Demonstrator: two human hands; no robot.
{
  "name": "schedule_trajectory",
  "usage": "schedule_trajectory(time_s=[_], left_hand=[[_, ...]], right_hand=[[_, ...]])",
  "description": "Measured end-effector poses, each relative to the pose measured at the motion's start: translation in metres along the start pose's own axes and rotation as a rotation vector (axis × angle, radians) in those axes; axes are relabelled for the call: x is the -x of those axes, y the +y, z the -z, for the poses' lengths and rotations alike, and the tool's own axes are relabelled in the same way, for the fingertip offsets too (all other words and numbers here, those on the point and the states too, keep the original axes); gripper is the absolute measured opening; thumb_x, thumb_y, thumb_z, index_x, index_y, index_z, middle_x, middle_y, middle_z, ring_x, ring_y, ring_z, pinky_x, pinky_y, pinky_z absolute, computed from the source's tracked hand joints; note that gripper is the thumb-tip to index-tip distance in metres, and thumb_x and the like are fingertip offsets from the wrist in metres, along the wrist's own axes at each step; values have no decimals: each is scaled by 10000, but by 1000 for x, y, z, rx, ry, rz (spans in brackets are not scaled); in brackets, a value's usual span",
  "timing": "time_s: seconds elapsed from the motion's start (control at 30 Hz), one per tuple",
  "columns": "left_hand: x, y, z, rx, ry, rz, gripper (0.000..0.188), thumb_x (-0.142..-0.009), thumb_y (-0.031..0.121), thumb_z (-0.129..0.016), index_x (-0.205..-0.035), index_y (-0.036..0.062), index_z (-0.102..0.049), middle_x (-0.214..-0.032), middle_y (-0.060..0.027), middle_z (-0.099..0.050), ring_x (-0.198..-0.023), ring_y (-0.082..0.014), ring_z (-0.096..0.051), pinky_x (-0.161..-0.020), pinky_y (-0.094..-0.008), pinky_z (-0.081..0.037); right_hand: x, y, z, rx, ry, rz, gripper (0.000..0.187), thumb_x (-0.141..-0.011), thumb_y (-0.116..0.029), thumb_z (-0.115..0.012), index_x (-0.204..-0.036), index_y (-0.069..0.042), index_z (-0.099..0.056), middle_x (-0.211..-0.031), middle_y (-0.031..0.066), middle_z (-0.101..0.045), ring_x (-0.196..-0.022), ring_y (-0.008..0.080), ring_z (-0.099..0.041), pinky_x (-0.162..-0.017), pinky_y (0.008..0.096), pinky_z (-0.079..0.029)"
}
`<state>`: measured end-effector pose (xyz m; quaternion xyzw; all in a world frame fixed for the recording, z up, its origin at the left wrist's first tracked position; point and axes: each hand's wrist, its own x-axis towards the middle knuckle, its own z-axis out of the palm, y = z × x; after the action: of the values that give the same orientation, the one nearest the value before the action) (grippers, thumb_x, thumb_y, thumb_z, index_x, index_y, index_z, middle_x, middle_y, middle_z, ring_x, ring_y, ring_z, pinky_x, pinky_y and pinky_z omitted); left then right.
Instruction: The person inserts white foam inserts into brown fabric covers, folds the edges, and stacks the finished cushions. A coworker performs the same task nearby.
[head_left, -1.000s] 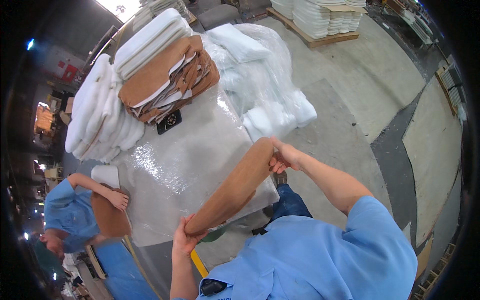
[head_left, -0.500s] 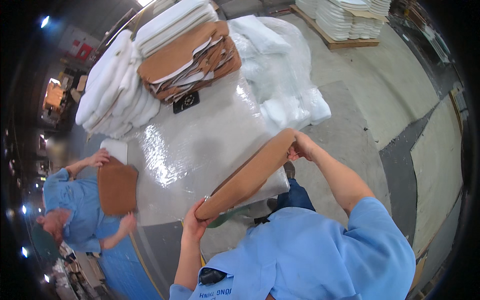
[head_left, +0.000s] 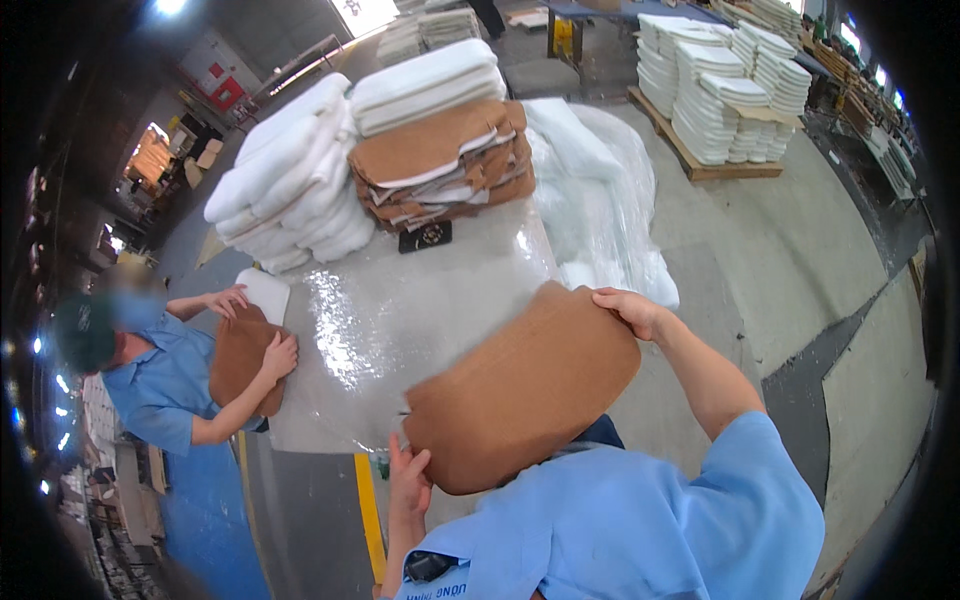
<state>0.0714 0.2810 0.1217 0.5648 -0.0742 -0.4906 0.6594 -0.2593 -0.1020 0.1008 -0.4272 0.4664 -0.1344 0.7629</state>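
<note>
A brown fabric cover (head_left: 525,385) is held up in front of me, its broad face tilted upward over the table's near edge. My right hand (head_left: 632,311) pinches its upper right corner. At its lower left end, my left hand (head_left: 408,478) grips the edge between thumb and fingers. The table (head_left: 360,370) has a shiny plastic-covered top. At its far side lies a pile of brown covers with white undersides (head_left: 440,165), with folded white padding (head_left: 425,85) on top.
Across the left side, a co-worker (head_left: 150,380) handles another brown cover (head_left: 240,360) beside a white pad (head_left: 265,297). White padding stacks (head_left: 290,170) stand at the far left. Plastic-wrapped white bundles (head_left: 610,200) adjoin the table's right side. A loaded pallet (head_left: 720,172) sits beyond.
The brown cover has turned from nearly edge-on to show its broad face, both hands still on it. My view has tilted up. The co-worker's hand has moved onto their cover.
</note>
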Motion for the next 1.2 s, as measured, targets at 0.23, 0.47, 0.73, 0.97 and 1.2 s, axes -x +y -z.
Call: schedule_trajectory(time_s=[0.23, 0.47, 0.73, 0.97, 1.2], left_hand=[[24, -40, -3, -451, -23, -309, 706, -781, -106, -752, -1442, 57, -568, -1304, -43, -655, -1216, -183, -607, -1065, -334, -470], [48, -73, -60, -347, -159, -237, 792, -797, -101, -772, -1500, 46, -441, -1382, -105, -602, -1252, -203, -597, -1099, -361, -451], [17, -59, -100, -300, -402, 14, 916, -844, -71, -775, -1623, 53, -308, -1545, -137, -488, -1427, -219, -469, -1202, -387, -356], [-18, -50, -153, -252, -553, -53, 938, -897, -37, -757, -1672, 63, -238, -1616, -147, -419, -1505, -224, -387, -1248, -394, -296], [-114, 0, -230, -237, -385, -275, 823, -1044, 141, -637, -1679, -3, -133, -1663, -185, -356, -1535, -270, -358, -1255, -413, -290]], right_hand=[[-51, -51, -59, -379, 66, 492, 689, -1096, -638, -377, -952, -49, -703, -835, 81, -712, -781, 216, -692, -773, 356, -571], [-102, -82, -102, -500, 51, 617, 711, -1119, -600, -325, -1100, -20, -735, -952, 84, -713, -896, 199, -639, -893, 358, -522], [-134, -91, -108, -437, -84, 507, 605, -1148, -514, -347, -1282, -31, -686, -1116, 72, -707, -1050, 190, -642, -985, 347, -496], [-155, -132, -90, -235, 29, 603, 377, -1066, -270, -599, -1341, -17, -642, -1171, 62, -669, -1071, 159, -609, -973, 309, -477], [-158, -128, -85, -17, -21, 679, 400, -898, -82, -730, -1272, -5, -614, -1046, 53, -682, -954, 131, -636, -864, 296, -512]])
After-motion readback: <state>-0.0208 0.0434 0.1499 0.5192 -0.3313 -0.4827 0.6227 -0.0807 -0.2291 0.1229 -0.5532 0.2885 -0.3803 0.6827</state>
